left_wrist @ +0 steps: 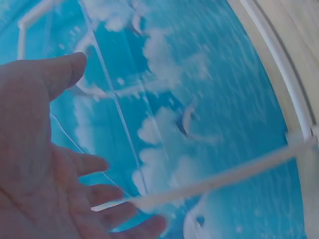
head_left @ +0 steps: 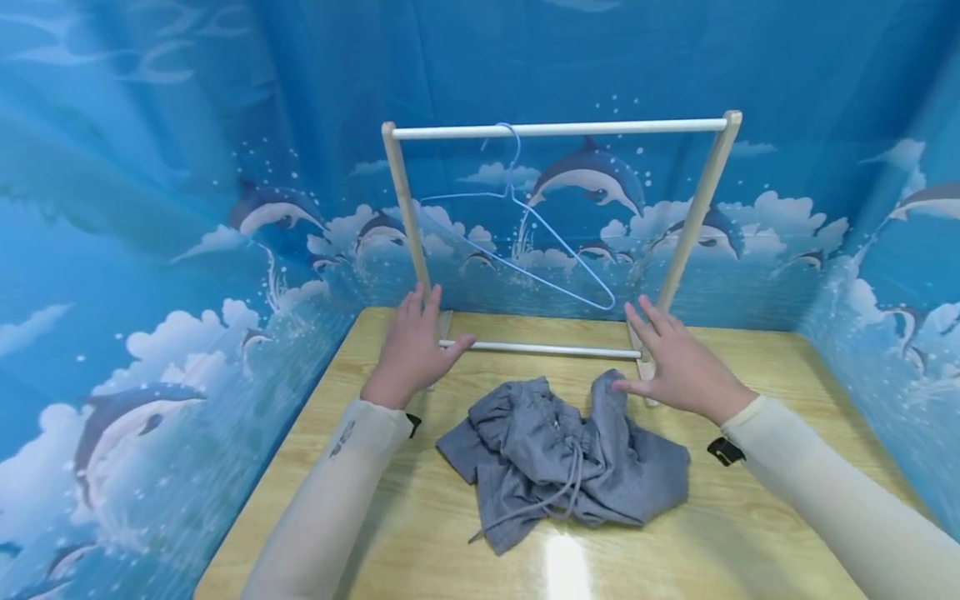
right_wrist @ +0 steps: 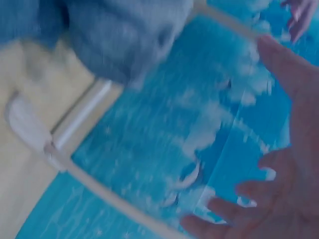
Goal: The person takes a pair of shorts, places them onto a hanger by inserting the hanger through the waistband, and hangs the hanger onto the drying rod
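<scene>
Both hands are spread and hold nothing. In the head view my left hand [head_left: 414, 348] is near the rack's left post, thumb pointing inward. My right hand [head_left: 684, 367] is by the right post, its thumb near the upper edge of a crumpled grey drawstring garment [head_left: 558, 458] lying on the table. A blue wire hanger [head_left: 558, 237] hangs tilted from the top bar of a small wooden clothes rack [head_left: 600, 128]. In the left wrist view the left hand [left_wrist: 65, 149] shows its palm and parted fingers; the right hand [right_wrist: 279, 189] looks alike in the right wrist view.
The rack stands at the back of the light wooden table [head_left: 757, 500], with a white lower bar [head_left: 551, 348] close to the tabletop. Blue curtains [head_left: 187, 275] printed with dolphins and clouds enclose the table at the back and on both sides.
</scene>
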Motion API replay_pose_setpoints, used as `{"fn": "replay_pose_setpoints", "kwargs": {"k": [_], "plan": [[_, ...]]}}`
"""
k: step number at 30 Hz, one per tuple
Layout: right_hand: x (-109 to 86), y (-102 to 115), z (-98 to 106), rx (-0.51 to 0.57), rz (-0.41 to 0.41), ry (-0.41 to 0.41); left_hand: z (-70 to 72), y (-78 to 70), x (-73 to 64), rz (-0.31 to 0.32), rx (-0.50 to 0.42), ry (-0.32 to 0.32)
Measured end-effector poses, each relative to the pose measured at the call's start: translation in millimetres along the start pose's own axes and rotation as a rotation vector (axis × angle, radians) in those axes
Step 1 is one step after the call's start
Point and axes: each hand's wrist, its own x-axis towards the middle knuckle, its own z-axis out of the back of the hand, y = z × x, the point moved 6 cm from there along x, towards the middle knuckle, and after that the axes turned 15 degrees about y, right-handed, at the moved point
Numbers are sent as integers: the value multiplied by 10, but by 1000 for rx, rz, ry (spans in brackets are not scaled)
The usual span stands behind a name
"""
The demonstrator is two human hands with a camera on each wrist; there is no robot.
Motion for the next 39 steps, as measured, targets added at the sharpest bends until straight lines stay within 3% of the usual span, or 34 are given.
{"fn": "replay_pose_setpoints", "kwargs": {"k": [2, 4, 6, 8, 10, 12, 15, 20, 25, 33, 39], "plan": [[-75, 105, -159, -11, 45, 106, -118, -136, -83, -18, -13, 67], [-127, 184, -374, -21, 76, 249, -329, -278, -153, -33, -41, 182], [-143, 240, -615, -48, 119, 360, -632, -403, -198, -23, -58, 307], [-104, 305, -837, -94, 187, 412, -992, -507, -217, 0, -56, 422], [-15, 405, -1007, -200, 283, 358, -1341, -611, -219, 11, 32, 474], [87, 561, -1103, -357, 365, 241, -1627, -724, -212, 27, 173, 485], [254, 796, -1181, -586, 385, 104, -1857, -881, -179, 45, 353, 464], [429, 1034, -1247, -776, 299, 189, -1896, -971, -140, 101, 407, 512], [493, 1116, -1266, -794, 300, 232, -1896, -929, -144, 115, 452, 562], [582, 1140, -1219, -797, 342, 223, -1842, -857, -100, 113, 431, 527], [612, 1128, -1203, -807, 363, 198, -1845, -819, -57, 108, 469, 548]]}}
